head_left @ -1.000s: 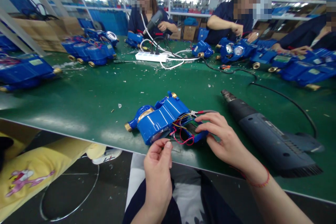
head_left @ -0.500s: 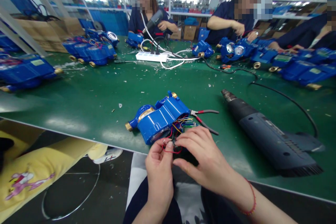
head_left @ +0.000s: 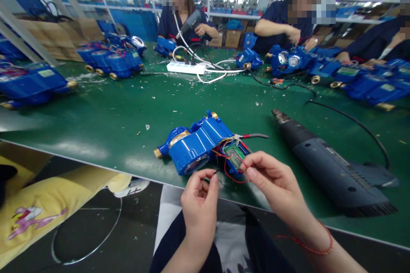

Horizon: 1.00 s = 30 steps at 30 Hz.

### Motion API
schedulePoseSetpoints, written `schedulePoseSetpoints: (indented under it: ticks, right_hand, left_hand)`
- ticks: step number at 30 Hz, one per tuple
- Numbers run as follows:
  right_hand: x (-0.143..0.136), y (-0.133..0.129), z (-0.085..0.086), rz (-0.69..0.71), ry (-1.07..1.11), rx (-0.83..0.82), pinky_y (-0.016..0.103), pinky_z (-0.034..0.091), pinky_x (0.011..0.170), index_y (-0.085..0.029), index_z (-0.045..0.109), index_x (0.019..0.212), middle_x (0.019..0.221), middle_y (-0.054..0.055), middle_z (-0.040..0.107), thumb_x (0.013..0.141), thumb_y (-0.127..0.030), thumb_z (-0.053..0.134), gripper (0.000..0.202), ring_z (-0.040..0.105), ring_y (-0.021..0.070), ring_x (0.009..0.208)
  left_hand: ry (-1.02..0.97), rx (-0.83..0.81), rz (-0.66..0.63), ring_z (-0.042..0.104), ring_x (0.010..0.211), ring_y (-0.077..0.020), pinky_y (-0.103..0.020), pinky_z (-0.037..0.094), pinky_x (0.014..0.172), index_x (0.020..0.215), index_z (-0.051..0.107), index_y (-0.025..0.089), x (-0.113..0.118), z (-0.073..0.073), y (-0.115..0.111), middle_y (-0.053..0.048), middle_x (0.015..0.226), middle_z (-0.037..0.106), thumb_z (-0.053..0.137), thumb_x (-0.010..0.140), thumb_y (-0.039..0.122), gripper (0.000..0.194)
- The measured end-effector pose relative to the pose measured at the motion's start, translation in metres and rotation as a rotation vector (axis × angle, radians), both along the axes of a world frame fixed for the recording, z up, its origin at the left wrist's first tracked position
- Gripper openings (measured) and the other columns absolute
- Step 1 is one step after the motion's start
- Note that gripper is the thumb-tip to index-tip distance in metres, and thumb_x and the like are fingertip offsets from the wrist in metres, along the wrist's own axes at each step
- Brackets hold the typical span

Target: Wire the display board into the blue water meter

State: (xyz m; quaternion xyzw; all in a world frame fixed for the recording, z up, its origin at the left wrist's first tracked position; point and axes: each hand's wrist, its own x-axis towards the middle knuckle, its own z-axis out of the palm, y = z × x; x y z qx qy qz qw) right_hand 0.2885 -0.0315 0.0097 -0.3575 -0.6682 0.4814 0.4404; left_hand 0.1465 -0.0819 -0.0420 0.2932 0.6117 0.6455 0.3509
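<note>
A blue water meter (head_left: 198, 143) with brass ends lies on the green table in front of me. Thin coloured wires run from its open side to a green circuit board with a small display (head_left: 235, 156). Just below the meter, my left hand (head_left: 201, 198) pinches the end of a black wire (head_left: 217, 172) between thumb and forefinger. My right hand (head_left: 272, 179), to the right of the board, has thumb and fingertips closed on a red wire (head_left: 232, 178) that loops out from the meter. Behind the board lie pliers (head_left: 256, 136) with red and grey handles, partly covered.
A dark heat gun (head_left: 329, 166) lies on the right, its cord (head_left: 355, 121) running back. A white power strip (head_left: 185, 68) with cables sits mid-table. More blue meters (head_left: 112, 62) stand left and right. Co-workers (head_left: 188, 30) sit across; a yellow trouser leg (head_left: 57, 204) is at left.
My hands were close together at the wires and have parted. The right hand has moved right with the red wire, and the circuit board's display has come into sight.
</note>
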Motion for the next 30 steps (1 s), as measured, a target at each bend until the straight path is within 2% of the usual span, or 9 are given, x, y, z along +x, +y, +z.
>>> schedulePoseSetpoints:
  ticks: [5,8,13,15,17,20,23,27,30]
  right_hand:
    - [0.005,0.003,-0.007,0.018,0.12,-0.016,0.022,0.043,0.065,-0.022,0.065,0.086,0.078,0.001,0.06,0.091,-0.028,0.062,0.009,0.053,0.0125,0.072]
    - [0.009,0.004,-0.008,0.041,0.143,-0.028,0.025,0.042,0.064,-0.021,0.065,0.084,0.074,0.001,0.057,0.092,-0.031,0.062,0.013,0.052,0.0139,0.071]
    - [0.012,0.003,-0.008,0.058,0.147,-0.041,0.026,0.041,0.064,-0.022,0.064,0.085,0.073,0.0,0.057,0.092,-0.032,0.061,0.013,0.052,0.0136,0.071]
    - [0.012,0.003,-0.008,0.063,0.152,-0.049,0.025,0.041,0.065,-0.023,0.063,0.086,0.074,-0.001,0.058,0.092,-0.031,0.062,0.011,0.052,0.0129,0.07]
    - [0.011,0.003,-0.009,0.064,0.156,-0.053,0.024,0.041,0.065,-0.023,0.063,0.086,0.074,-0.001,0.058,0.092,-0.031,0.062,0.009,0.052,0.0124,0.07]
    - [0.01,0.002,-0.01,0.073,0.152,-0.059,0.024,0.043,0.066,-0.024,0.063,0.086,0.075,-0.002,0.058,0.093,-0.029,0.062,0.009,0.053,0.012,0.071]
    - [0.008,0.0,-0.008,0.085,0.135,-0.061,0.023,0.045,0.068,-0.023,0.063,0.086,0.075,-0.002,0.06,0.093,-0.028,0.061,0.008,0.055,0.0116,0.071]
    - [0.007,-0.002,-0.005,0.064,0.119,-0.024,0.021,0.048,0.069,-0.023,0.063,0.086,0.077,-0.001,0.063,0.092,-0.026,0.062,0.007,0.059,0.0115,0.073]
    - [0.008,-0.002,-0.006,0.041,0.048,0.04,0.021,0.05,0.075,-0.022,0.064,0.089,0.082,0.001,0.064,0.092,-0.025,0.061,0.005,0.061,0.0131,0.081]
  left_hand:
    - [0.122,-0.017,-0.054,0.051,0.049,-0.01,-0.02,0.04,0.047,0.089,0.073,0.018,-0.01,0.002,-0.005,-0.001,0.07,0.063,0.077,0.073,0.026,0.018]
    - [0.236,-0.006,-0.088,0.056,0.053,-0.0124,-0.023,0.042,0.048,0.095,0.072,0.019,-0.016,0.008,-0.01,-0.005,0.081,0.067,0.074,0.077,0.028,0.02]
    - [0.467,0.182,0.101,0.055,0.059,-0.0147,-0.026,0.042,0.053,0.092,0.074,0.022,-0.019,0.018,-0.018,-0.006,0.086,0.068,0.072,0.077,0.018,0.016]
    - [0.493,0.244,0.104,0.057,0.062,-0.0163,-0.028,0.044,0.06,0.085,0.077,0.023,-0.013,0.019,-0.02,-0.006,0.08,0.07,0.073,0.074,0.014,0.015]
    - [0.339,0.184,-0.022,0.059,0.061,-0.0167,-0.027,0.045,0.061,0.083,0.079,0.022,-0.005,0.018,-0.022,-0.006,0.072,0.069,0.073,0.076,0.018,0.01]
    - [-0.214,-0.06,-0.251,0.054,0.052,-0.0105,-0.019,0.035,0.044,0.097,0.077,0.019,0.006,0.015,-0.02,-0.006,0.075,0.069,0.074,0.079,0.033,0.023]
    - [-0.621,-0.118,-0.241,0.048,0.052,-0.0046,-0.013,0.023,0.039,0.105,0.073,0.016,0.012,0.018,-0.012,-0.005,0.082,0.067,0.081,0.073,0.037,0.039]
    - [-0.777,-0.064,-0.169,0.039,0.05,-0.0027,-0.01,0.022,0.04,0.084,0.07,0.014,0.013,0.027,-0.005,0.004,0.062,0.054,0.088,0.064,0.031,0.032]
    - [-0.785,-0.049,-0.151,0.037,0.051,-0.003,-0.01,0.026,0.041,0.074,0.065,0.015,0.014,0.03,-0.006,0.005,0.061,0.052,0.088,0.064,0.032,0.03]
